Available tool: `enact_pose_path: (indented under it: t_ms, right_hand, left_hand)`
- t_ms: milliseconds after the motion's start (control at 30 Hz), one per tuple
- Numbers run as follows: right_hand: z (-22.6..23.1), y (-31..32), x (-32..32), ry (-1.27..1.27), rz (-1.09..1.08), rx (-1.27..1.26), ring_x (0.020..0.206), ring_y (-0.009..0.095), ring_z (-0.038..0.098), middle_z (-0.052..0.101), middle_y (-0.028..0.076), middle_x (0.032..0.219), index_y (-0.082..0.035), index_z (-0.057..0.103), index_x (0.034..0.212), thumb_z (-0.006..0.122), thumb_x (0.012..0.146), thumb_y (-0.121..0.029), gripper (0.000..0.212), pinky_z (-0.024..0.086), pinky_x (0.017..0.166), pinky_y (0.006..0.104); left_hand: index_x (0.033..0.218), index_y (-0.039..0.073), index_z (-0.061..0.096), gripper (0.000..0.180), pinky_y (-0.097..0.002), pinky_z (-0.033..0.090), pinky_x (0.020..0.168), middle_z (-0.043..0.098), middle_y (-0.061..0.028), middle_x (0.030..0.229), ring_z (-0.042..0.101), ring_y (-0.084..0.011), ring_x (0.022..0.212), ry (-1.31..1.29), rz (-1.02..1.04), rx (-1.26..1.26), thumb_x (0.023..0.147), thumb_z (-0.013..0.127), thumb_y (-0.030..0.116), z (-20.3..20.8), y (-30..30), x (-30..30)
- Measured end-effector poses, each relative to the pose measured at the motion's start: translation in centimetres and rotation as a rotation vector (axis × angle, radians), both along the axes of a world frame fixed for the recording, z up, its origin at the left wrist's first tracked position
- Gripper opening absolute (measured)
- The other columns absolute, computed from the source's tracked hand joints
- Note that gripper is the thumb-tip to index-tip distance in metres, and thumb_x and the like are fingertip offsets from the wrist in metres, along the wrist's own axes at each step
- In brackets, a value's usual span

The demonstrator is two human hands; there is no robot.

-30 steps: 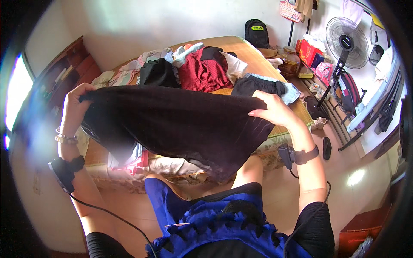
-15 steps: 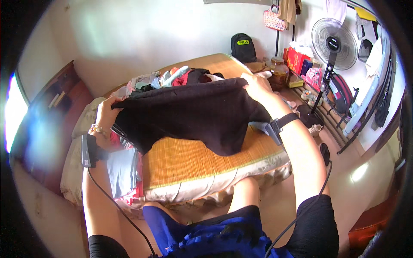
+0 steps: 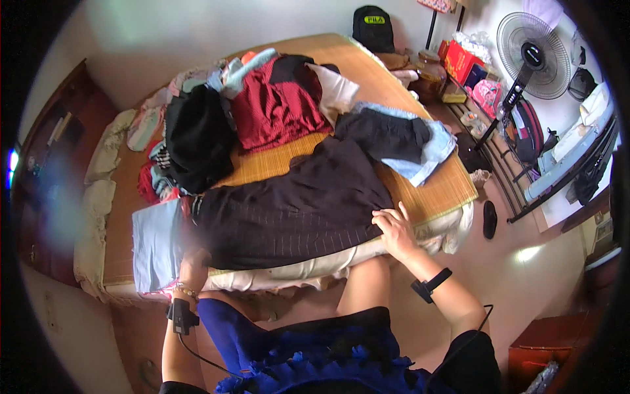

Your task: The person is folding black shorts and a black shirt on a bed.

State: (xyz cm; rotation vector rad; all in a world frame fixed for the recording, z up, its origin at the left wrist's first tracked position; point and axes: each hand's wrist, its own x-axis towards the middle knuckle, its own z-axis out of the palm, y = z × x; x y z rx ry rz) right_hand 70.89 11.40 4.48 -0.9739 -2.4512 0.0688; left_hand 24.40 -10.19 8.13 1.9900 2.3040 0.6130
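A large dark brown garment [image 3: 295, 203] with thin stripes lies spread flat across the near side of a bed covered by a bamboo mat [image 3: 440, 190]. My right hand [image 3: 396, 230] rests flat on the garment's lower right corner, fingers apart. My left hand [image 3: 192, 264] is at its lower left corner with the fingers curled on the edge, partly hidden by the cloth. I stand at the bed's near edge, in blue clothing.
Further back on the bed lie a red garment [image 3: 279, 105], a black heap [image 3: 197, 134] and a dark piece on light blue cloth [image 3: 387, 134]. A pale blue cloth [image 3: 156, 243] lies at the left. A standing fan [image 3: 531, 56], bags and a slipper [image 3: 490, 218] are to the right.
The dark garment was held up in the air in both hands; it has been lowered and now lies spread flat on the mat, hands at its near corners.
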Motion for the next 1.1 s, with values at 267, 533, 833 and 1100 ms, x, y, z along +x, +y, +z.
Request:
enact_pose_path:
  t_ms: [267, 533, 833, 1100]
  right_hand:
    - [0.2, -2.6, 1.4, 0.009, -0.043, -0.126, 0.118, 0.029, 0.047, 0.056, 0.009, 0.121, -0.009, 0.058, 0.106, 0.057, 0.075, -0.011, 0.031, 0.019, 0.105, 0.0608]
    - [2.1, 1.9, -1.2, 0.141, -0.254, 0.024, 0.103, 0.031, 0.053, 0.057, 0.013, 0.117, -0.009, 0.06, 0.105, 0.068, 0.079, -0.024, 0.031, 0.04, 0.089, 0.0419]
    - [2.7, 4.3, -1.7, 0.155, -0.237, 0.016, 0.087, 0.026, 0.06, 0.063, 0.007, 0.088, -0.008, 0.064, 0.088, 0.065, 0.081, -0.015, 0.01, 0.042, 0.077, 0.0382]
    - [2.2, 4.3, -0.8, 0.881, -0.244, -0.943, 0.096, 0.01, 0.054, 0.061, 0.0, 0.099, -0.002, 0.059, 0.104, 0.055, 0.093, -0.027, 0.027, 0.041, 0.085, 0.0255]
  left_hand:
    - [0.08, 0.004, 0.063, 0.015, -0.0416, 0.044, 0.083, 0.06, -0.0123, 0.09, 0.056, -0.0331, 0.089, -0.057, 0.047, -0.033, 0.065, 0.062, 0.004, 0.6, -2.1, 2.9]
    - [0.097, 0.003, 0.066, 0.025, -0.0419, 0.04, 0.096, 0.06, -0.0145, 0.113, 0.054, -0.0326, 0.108, -0.195, -0.01, 0.101, 0.081, 0.065, 0.022, 0.1, 8.5, 12.4]
    - [0.142, 0.001, 0.025, 0.085, -0.0556, 0.017, 0.108, 0.022, -0.0211, 0.148, 0.017, -0.0363, 0.138, 0.091, 0.004, -0.149, 0.085, 0.044, 0.062, -4.0, 12.4, 21.8]
    - [0.144, 0.012, 0.027, 0.079, -0.0574, 0.016, 0.107, 0.021, -0.0202, 0.148, 0.018, -0.0373, 0.138, 0.129, -0.005, -0.121, 0.084, 0.044, 0.061, -4.3, 12.3, 21.9]
